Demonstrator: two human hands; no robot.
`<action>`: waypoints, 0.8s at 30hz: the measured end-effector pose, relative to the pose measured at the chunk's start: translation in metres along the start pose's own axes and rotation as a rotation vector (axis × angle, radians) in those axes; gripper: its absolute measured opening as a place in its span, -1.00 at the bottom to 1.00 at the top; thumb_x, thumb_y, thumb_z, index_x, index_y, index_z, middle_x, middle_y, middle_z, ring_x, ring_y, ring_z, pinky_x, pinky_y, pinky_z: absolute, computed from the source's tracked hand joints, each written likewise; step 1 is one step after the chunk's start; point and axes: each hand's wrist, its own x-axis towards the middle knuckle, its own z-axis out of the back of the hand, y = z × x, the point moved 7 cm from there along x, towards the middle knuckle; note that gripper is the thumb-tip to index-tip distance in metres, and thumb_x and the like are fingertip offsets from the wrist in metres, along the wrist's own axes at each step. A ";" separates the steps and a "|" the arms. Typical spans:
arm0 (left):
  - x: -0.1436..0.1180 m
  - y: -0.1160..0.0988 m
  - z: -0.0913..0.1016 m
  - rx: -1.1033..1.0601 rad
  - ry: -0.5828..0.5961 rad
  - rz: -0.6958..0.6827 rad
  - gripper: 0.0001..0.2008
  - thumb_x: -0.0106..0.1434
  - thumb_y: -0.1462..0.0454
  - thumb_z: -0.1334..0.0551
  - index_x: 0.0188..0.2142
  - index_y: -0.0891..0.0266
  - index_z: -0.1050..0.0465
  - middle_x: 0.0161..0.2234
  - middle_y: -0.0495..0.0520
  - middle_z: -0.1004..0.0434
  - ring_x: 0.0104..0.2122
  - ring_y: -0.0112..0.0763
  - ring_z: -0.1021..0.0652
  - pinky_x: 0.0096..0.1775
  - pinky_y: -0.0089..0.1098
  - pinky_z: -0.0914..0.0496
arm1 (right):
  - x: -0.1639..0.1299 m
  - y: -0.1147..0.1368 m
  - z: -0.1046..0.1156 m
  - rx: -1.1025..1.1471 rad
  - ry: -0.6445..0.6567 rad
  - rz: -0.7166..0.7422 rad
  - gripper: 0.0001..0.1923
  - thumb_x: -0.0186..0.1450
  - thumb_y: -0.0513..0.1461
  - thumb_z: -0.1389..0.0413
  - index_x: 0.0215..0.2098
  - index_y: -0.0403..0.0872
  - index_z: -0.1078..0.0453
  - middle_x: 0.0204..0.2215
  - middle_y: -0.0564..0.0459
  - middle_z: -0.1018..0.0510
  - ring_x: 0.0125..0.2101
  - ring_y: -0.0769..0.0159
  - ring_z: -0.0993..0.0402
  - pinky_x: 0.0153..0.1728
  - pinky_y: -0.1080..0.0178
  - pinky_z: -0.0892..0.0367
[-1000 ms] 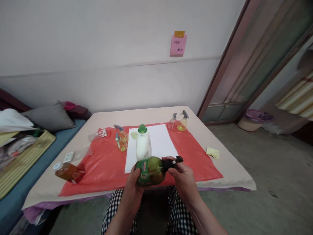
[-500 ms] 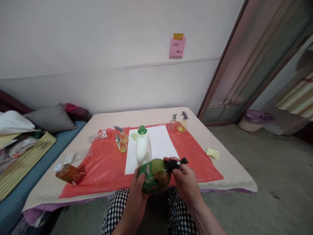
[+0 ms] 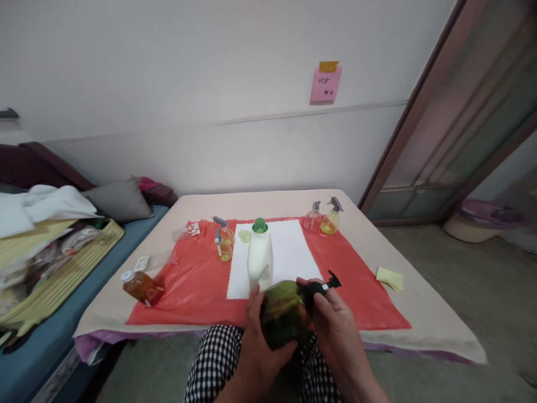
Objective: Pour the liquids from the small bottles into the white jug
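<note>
A: We hold the green bottle [image 3: 283, 313] tilted on its side above our lap, just in front of the near edge of the worktop [image 3: 289, 202]. Our left hand [image 3: 262, 344] cups the round body from below, its grip wrapped firmly around it, so that the bottle cannot roll.

B: Our right hand [image 3: 335, 324] meets the neck. Its grip pinches the black pump head [image 3: 321, 288], with the nozzle pointing up and to the right, away from us. We judge that 1 hand steadies while the other works the top.

A: Behind the bottle, on the white sheet [image 3: 283, 254], stands 1 white bottle [image 3: 260, 260] with a green cap, upright and apart from our hands.

B: The sheet lies on a red plastic cover [image 3: 352, 280], which in turn lies on the beige cloth of the worktop. We count 3 small spray bottles: 1 [image 3: 224, 243] left of the sheet and 2 [image 3: 325, 218] at the far right corner of the red cover.

A: An amber bottle [image 3: 142, 286] lies on its side at the left edge; yellow notes [image 3: 390, 278] rest at the right.

B: A bed [image 3: 50, 280] with pillows adjoins on the left, a pink note [image 3: 326, 84] hangs on the wall, and a sliding door [image 3: 453, 123] stands at the right.
</note>
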 end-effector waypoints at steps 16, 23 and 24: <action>-0.003 0.013 -0.004 -0.173 0.171 0.184 -0.14 -0.07 0.19 -0.53 0.23 0.09 -0.32 0.30 0.28 -0.33 0.30 0.16 -0.31 0.31 0.20 -0.11 | 0.002 -0.001 0.018 -0.045 -0.070 -0.055 -0.53 -0.04 0.00 -0.46 -0.24 -0.03 -0.58 -0.16 -0.08 -0.69 -0.11 0.01 -0.59 -0.10 0.03 -0.52; -0.002 0.012 0.007 -0.319 0.114 0.296 -0.15 0.11 0.10 -0.43 0.33 0.09 -0.15 0.38 0.28 -0.18 0.33 0.12 -0.27 0.27 0.08 -0.25 | 0.003 -0.002 0.015 -0.053 -0.068 -0.019 -0.52 -0.05 0.01 -0.47 -0.24 -0.03 -0.57 -0.19 -0.05 -0.69 -0.13 0.10 -0.59 -0.11 0.13 -0.48; -0.001 0.011 0.007 -0.417 0.100 0.368 -0.22 0.18 0.06 -0.38 0.33 0.08 -0.16 0.38 0.26 -0.18 0.33 0.08 -0.29 0.27 0.05 -0.27 | 0.003 -0.001 0.015 -0.051 -0.061 -0.014 -0.52 -0.05 0.01 -0.47 -0.24 -0.02 -0.57 -0.20 -0.05 -0.69 -0.14 0.11 -0.59 -0.13 0.15 -0.48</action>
